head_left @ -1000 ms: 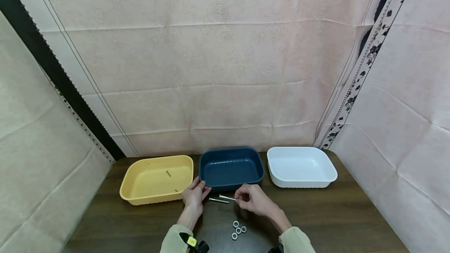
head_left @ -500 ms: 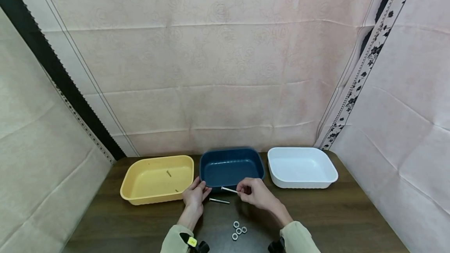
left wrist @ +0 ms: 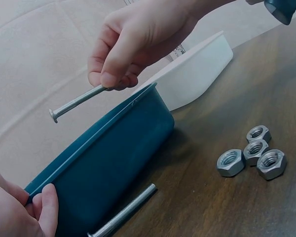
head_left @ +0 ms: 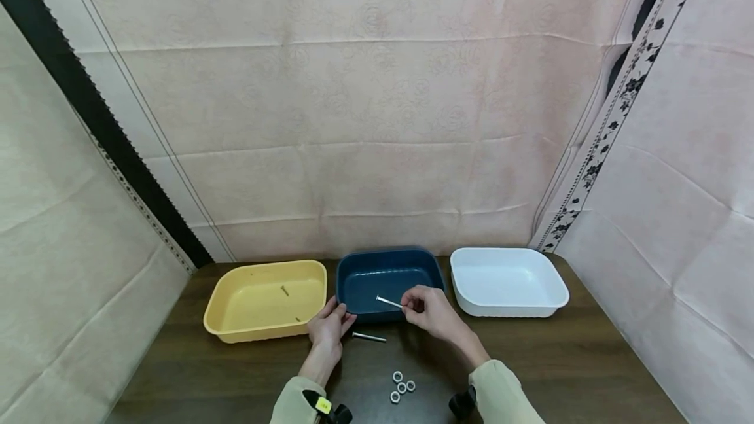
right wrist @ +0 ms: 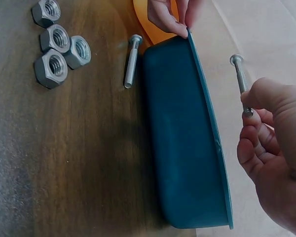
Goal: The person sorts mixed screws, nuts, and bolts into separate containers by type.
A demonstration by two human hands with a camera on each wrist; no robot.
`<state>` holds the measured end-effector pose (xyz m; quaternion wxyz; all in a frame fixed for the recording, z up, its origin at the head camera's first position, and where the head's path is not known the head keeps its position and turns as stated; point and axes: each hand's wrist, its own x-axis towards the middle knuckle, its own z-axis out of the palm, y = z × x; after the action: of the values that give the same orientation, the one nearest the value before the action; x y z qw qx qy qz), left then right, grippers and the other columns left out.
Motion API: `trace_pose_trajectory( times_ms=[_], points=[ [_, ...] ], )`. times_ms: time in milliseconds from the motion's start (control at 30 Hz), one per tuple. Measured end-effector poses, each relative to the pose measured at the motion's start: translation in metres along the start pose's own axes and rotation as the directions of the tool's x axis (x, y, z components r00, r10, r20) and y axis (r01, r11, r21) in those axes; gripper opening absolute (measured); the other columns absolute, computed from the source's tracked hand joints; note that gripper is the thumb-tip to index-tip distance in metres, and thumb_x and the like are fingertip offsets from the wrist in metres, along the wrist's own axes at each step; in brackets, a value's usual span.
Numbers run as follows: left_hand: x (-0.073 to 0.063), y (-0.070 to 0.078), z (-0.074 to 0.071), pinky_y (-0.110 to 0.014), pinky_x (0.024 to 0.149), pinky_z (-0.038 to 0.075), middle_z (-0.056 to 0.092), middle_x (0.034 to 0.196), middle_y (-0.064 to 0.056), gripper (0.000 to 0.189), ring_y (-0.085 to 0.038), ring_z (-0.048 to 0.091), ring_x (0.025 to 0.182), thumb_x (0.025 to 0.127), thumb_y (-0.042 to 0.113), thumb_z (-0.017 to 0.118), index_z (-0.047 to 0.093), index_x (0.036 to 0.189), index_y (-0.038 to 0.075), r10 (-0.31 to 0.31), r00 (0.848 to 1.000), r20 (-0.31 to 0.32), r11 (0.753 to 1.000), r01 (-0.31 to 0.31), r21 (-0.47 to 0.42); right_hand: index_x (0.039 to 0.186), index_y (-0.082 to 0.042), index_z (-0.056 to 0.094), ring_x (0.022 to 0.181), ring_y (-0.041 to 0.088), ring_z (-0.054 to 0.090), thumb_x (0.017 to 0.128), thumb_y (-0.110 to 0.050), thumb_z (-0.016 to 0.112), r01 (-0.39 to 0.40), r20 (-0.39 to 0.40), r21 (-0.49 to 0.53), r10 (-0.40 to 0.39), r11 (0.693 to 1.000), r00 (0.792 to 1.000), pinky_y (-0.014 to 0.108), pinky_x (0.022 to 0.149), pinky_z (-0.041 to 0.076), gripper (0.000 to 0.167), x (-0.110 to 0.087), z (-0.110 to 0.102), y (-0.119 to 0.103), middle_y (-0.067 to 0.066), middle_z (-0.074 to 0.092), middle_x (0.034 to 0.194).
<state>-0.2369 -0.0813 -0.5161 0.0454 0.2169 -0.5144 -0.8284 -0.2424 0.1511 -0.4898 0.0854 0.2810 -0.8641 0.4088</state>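
My right hand (head_left: 432, 314) pinches a silver bolt (head_left: 389, 301) by its threaded end between thumb and fingers. Above the near side of the dark blue tray (head_left: 365, 280), the bolt's head points left. My left hand (head_left: 325, 334) pinches that tray's rim at its near left corner, as the left wrist view confirms. A second bolt (head_left: 369, 337) lies on the table just in front of the tray, head to the left. Closer to me, several silver hex nuts (right wrist: 56, 38) sit clustered on the wood.
To the left stands a yellow tray (head_left: 235, 280) with two small screws (head_left: 285, 290) inside. A white tray (head_left: 506, 280) is on the right. The wooden table (head_left: 565, 365) ends at fabric hangings (head_left: 377, 149) behind and at both sides.
My right hand has lifted the bolt from beside the other one on the table, moving it up and forward over the blue tray. My left hand has stayed at the tray's corner.
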Motion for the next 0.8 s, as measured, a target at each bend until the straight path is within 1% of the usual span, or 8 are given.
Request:
trace_pose_trajectory(
  times_ms=[267,500,600,800],
  points=[
    [0.001,0.0,-0.001,-0.033,0.077,0.06,0.06,0.118,-0.029,0.042,-0.026,0.066,0.085,0.097,-0.005,0.058,0.053,0.139,-0.008,-0.004,1.0,0.002,1.0,0.004,0.011,0.09,-0.005,0.071,0.075,0.011,0.055,0.086,0.003,0.072,-0.013,-0.008,-0.013,0.013,1.0,1.0,0.024,0.065,0.053,0.009,0.007,-0.002,0.005,-0.006,0.059,0.084],
    [0.002,0.0,-0.001,-0.032,0.077,0.06,0.061,0.115,-0.027,0.042,-0.025,0.065,0.085,0.098,-0.005,0.059,0.054,0.139,-0.007,-0.016,1.0,-0.001,1.0,0.016,0.008,0.088,-0.002,0.071,0.073,0.011,0.055,0.084,0.003,0.074,0.028,-0.042,-0.065,-0.031,0.998,0.999,0.025,0.064,0.052,0.007,0.015,0.0,0.015,-0.005,0.059,0.082],
    [0.002,-0.001,-0.001,-0.032,0.076,0.06,0.062,0.113,-0.027,0.042,-0.024,0.065,0.084,0.097,-0.005,0.059,0.053,0.139,-0.008,-0.012,1.0,0.002,1.0,0.012,0.003,0.088,-0.004,0.071,0.073,0.011,0.053,0.084,0.001,0.074,0.026,-0.037,-0.095,-0.03,0.995,0.999,0.025,0.064,0.052,0.007,0.018,0.002,0.018,-0.006,0.059,0.082],
    [0.002,-0.001,-0.001,-0.032,0.076,0.06,0.062,0.111,-0.026,0.042,-0.022,0.065,0.081,0.097,-0.006,0.058,0.053,0.139,-0.008,-0.01,1.0,0.005,1.0,0.01,0.0,0.09,-0.006,0.071,0.074,0.012,0.053,0.086,-0.001,0.074,-0.009,-0.017,-0.116,0.007,0.993,1.0,0.026,0.065,0.052,0.007,0.023,0.005,0.021,-0.006,0.059,0.083]
  ],
)
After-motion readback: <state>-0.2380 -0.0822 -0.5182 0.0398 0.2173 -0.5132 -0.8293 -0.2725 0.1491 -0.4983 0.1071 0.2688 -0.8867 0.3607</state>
